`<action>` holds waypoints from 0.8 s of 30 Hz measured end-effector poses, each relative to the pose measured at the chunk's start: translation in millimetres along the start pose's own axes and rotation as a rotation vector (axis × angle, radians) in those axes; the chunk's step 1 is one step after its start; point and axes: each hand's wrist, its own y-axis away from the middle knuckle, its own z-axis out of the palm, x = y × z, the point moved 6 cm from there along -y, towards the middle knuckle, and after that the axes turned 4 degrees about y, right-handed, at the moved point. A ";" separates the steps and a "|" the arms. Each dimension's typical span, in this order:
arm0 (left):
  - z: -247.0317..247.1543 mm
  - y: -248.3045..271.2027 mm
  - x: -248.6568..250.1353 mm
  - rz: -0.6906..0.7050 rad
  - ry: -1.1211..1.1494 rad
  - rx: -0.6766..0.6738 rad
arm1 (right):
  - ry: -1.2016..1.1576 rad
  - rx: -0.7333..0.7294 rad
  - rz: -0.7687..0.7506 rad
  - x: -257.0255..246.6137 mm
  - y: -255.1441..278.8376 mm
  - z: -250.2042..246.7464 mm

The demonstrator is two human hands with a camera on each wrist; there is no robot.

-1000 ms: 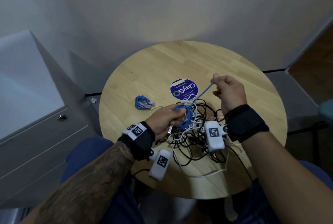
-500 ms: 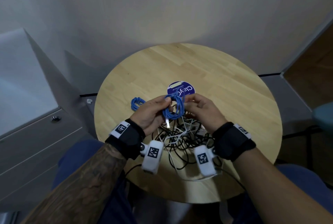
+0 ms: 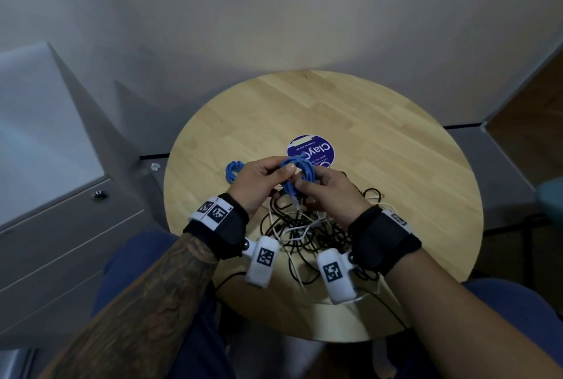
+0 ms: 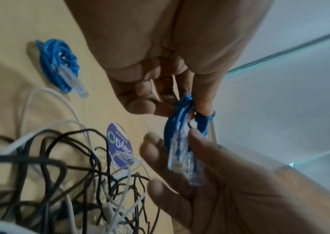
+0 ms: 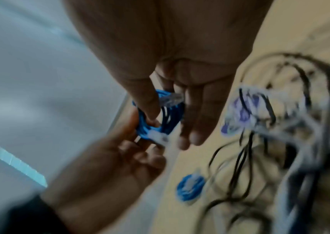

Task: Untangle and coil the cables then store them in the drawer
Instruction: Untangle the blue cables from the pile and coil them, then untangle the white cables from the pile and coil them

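Round wooden worktop (image 3: 380,141): both hands' fingers (image 4: 202,101) pinch a nearly coiled blue Ethernet cable (image 3: 297,176); next, tuck its plug (image 4: 177,156), then tackle the tangle (image 3: 307,226) beneath.

Table (image 3: 380,141) – pale matt wood; plug (image 4: 177,156) – clear plastic.

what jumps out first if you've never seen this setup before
The bright blue coiled network cable stands out first, held up over the round wooden table by the left hand and right hand together. Under the hands sprawls a tangled heap of black and white cables. A second small blue cable coil lies on the table to the left, and a round purple sticker sits just beyond the hands.
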 end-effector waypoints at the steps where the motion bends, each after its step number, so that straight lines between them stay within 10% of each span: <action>1: -3.8 -1.8 3.0 0.031 -0.027 0.043 | 0.176 0.058 -0.047 -3.5 -1.5 -5.0; 10: -42.2 -24.6 22.2 0.113 -0.140 0.262 | 0.813 0.152 -0.391 -42.0 6.0 1.1; 15: -83.8 -37.7 21.4 0.060 -0.290 0.243 | 0.592 0.028 -0.230 -15.4 1.4 -11.3; 24: -194.5 -46.5 -15.1 -0.244 -0.465 0.618 | 1.061 -0.281 -0.144 30.1 2.2 -3.6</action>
